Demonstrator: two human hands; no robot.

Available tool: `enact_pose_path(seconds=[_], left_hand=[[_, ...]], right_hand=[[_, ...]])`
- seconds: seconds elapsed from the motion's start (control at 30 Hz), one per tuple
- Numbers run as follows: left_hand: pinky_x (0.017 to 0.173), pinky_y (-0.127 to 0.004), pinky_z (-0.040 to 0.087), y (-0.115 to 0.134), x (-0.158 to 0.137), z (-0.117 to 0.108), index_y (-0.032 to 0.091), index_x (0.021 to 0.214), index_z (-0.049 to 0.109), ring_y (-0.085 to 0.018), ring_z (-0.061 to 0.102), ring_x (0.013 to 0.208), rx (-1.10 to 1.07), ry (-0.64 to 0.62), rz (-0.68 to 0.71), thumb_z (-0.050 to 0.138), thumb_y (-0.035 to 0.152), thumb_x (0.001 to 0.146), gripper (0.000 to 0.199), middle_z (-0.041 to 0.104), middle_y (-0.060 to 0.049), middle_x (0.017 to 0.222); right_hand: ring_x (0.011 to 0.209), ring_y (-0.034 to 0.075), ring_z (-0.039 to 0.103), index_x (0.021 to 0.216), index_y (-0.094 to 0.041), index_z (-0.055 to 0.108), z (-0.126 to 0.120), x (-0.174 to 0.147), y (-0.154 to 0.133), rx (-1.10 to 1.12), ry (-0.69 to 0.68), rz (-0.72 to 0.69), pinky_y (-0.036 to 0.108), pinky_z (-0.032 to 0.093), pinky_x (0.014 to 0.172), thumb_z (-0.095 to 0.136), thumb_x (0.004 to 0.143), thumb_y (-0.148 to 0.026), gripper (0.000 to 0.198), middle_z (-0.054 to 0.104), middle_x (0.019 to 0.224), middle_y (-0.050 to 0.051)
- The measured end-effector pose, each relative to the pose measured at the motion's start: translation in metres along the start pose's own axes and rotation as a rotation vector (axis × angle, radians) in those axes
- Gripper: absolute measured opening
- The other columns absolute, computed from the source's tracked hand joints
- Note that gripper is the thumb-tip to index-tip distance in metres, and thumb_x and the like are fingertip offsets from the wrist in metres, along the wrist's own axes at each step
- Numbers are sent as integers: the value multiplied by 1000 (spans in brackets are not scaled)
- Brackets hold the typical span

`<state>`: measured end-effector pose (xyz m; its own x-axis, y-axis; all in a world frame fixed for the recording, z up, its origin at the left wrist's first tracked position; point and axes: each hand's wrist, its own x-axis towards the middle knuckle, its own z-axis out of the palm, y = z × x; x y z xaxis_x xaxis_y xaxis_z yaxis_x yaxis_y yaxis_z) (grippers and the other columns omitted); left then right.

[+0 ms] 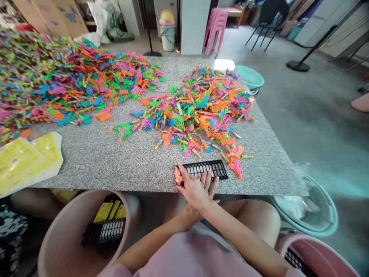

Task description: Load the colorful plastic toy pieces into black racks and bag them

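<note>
A black slotted plastic rack (pixel 220 170) lies near the table's front edge. At its left end sits a small orange and pink plastic piece (pixel 178 176). My right hand (pixel 196 190) rests over the rack, its thumb and index finger closed around that piece and its other fingers spread across the slots. Crossed under my right wrist is my left hand (pixel 190 211); most of it, including nearly all its fingers, is hidden. Just beyond the rack spreads a heap of bright plastic toys with small printed tubes (pixel 198 111). A few loose ones (pixel 236 165) lie beside the rack's right end.
A larger heap of toys (pixel 86 84) covers the table's (pixel 115 161) left. Yellow printed cards (pixel 37 157) are stacked nearer. Below stand a pink bin (pixel 57 234) holding black racks and yellow cards, another pink bin (pixel 325 250) and a green basin (pixel 331 215). Someone's patterned clothing (pixel 11 234) shows at left.
</note>
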<state>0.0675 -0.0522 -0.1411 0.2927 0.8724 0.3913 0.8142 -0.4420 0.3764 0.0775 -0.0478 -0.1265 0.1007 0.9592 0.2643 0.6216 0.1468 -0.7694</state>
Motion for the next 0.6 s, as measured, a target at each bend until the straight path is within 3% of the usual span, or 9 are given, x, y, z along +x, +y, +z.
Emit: enact_pose_path(seconds=[0.1, 0.17, 0.2, 0.23, 0.3, 0.37, 0.47, 0.53, 0.6], left_hand=[[110, -52, 39, -12, -14, -31, 14, 140, 46, -31, 40, 139, -29, 14, 180, 49, 24, 95, 46, 50, -16, 144], [109, -45, 43, -27, -36, -56, 13, 136, 50, -28, 47, 134, -70, 0, 312, 51, 19, 94, 43, 57, -15, 136], [107, -42, 46, -38, -48, -67, 13, 134, 51, -26, 52, 129, -79, 3, 375, 51, 15, 93, 41, 60, -14, 131], [104, -41, 48, -50, -59, -76, 14, 130, 53, -25, 56, 123, -67, 55, 329, 53, 13, 92, 39, 62, -14, 126], [91, -41, 54, -71, -70, -86, 14, 121, 55, -25, 63, 107, -42, 282, 64, 63, 20, 88, 34, 63, -14, 112], [83, -42, 56, -84, -65, -87, 13, 119, 52, -26, 64, 95, -11, 369, -98, 67, 35, 86, 42, 62, -13, 104], [77, -42, 54, -86, -40, -79, 13, 112, 54, -27, 64, 85, 46, 337, -92, 64, 43, 89, 39, 63, -10, 93], [75, -38, 53, -84, -24, -74, 17, 101, 58, -24, 64, 80, 56, 313, -39, 60, 36, 92, 21, 65, -7, 86], [75, -35, 53, -83, -14, -71, 20, 94, 59, -21, 64, 77, 41, 297, -21, 57, 30, 94, 10, 66, -4, 84]], right_hand=[[120, 28, 58, 148, -35, 32, -45, 45, 17, 35, -256, -253, 47, 51, 95, 57, 89, -22, 65, 60, 129, 8], [110, 25, 62, 134, -28, 51, -94, 82, 41, -63, -274, -266, 41, 52, 93, 58, 89, -28, 46, 65, 120, 8], [104, 24, 63, 126, -24, 58, -119, 100, 56, -160, -208, -216, 39, 52, 91, 52, 92, -27, 35, 67, 114, 9], [99, 24, 63, 121, -21, 61, -142, 115, 70, -285, -117, -141, 39, 51, 89, 47, 94, -24, 31, 68, 110, 10], [102, 26, 61, 121, -16, 60, -174, 140, 96, -532, -42, -57, 39, 48, 91, 41, 92, -14, 34, 65, 112, 14], [109, 25, 57, 123, -14, 58, -184, 158, 114, -696, -163, -92, 36, 46, 93, 39, 90, -6, 39, 62, 118, 15], [110, 22, 56, 114, -16, 61, -173, 175, 126, -784, -424, -202, 29, 44, 90, 39, 91, -4, 34, 62, 116, 12], [103, 20, 59, 107, -16, 61, -167, 178, 128, -759, -436, -198, 28, 44, 86, 40, 92, -7, 27, 63, 109, 11], [92, 19, 61, 103, -15, 59, -167, 175, 129, -620, -323, -142, 29, 45, 81, 41, 91, -10, 22, 63, 103, 11]])
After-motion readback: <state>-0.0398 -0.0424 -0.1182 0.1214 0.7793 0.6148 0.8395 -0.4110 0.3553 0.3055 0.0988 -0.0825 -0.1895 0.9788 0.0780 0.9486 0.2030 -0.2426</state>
